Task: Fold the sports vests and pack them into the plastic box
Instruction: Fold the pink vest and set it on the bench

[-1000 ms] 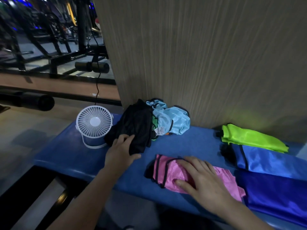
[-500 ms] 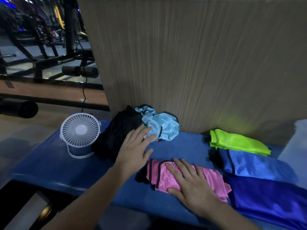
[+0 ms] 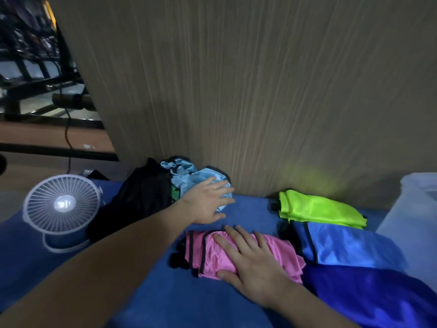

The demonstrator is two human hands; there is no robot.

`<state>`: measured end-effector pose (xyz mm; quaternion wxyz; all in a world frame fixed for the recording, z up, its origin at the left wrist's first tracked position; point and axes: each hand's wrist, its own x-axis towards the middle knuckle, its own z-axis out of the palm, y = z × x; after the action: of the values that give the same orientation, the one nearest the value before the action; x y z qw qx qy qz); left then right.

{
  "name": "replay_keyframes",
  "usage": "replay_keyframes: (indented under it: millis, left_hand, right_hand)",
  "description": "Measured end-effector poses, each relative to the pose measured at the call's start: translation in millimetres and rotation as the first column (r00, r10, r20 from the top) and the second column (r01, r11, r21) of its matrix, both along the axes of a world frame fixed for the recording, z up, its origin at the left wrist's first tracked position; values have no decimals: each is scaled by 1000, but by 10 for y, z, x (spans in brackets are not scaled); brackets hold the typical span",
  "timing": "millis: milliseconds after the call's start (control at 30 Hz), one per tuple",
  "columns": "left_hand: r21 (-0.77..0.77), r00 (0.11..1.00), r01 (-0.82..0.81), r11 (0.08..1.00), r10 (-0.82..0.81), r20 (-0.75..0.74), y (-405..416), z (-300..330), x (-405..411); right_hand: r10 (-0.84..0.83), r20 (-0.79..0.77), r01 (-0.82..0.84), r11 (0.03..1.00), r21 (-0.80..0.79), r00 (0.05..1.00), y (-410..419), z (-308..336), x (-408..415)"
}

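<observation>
Roughly midway through the folding, as judged from how the garments lie. At the left of the frame a small white fan [image 3: 62, 207] stands on the blue worktop [image 3: 165, 297]. Just right of it, against the wood-grain wall panel [image 3: 260, 91], lies the unfolded heap: a black garment [image 3: 139, 197] with a crumpled light-blue vest [image 3: 189, 178] bunched on its right side and a scrap of green cloth showing between them. The left hand [image 3: 208, 204] rests on the light-blue vest with fingers spread and nearly straight; it touches the cloth but does not appear to have gathered it. Lower centre, the right hand [image 3: 250, 259] lies flat, fingers extended, pressing on a folded pink vest [image 3: 208, 254] at the near part of the worktop. Right of centre three more folded items lie in a row: a neon-green vest [image 3: 316, 208] nearest the wall, a mid-blue vest [image 3: 347, 245] just below it, and a dark-blue vest [image 3: 378, 297] at lower right. At the far right edge stands the translucent plastic box [image 3: 413, 223]; its contents cannot be made out. Done, by appearance: four vests folded. Left: the heap is still to be folded, and the folded vests on the worktop are not yet packed.
</observation>
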<state>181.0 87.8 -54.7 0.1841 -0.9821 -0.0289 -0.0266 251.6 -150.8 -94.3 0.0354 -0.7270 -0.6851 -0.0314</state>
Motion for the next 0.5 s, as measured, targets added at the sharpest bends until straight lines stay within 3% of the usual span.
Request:
replay_keyframes:
  millis: [233,500]
  left_hand:
    - [-38,999,-7,999,9,50,227,20,-191]
    - [-42,979,-202,979,201,-23,286,48,-497]
  right_hand:
    - [19,8,-19,1000,11,1000,229,-31,206]
    - [-14,3,14,999,-39,1000,542,25,401]
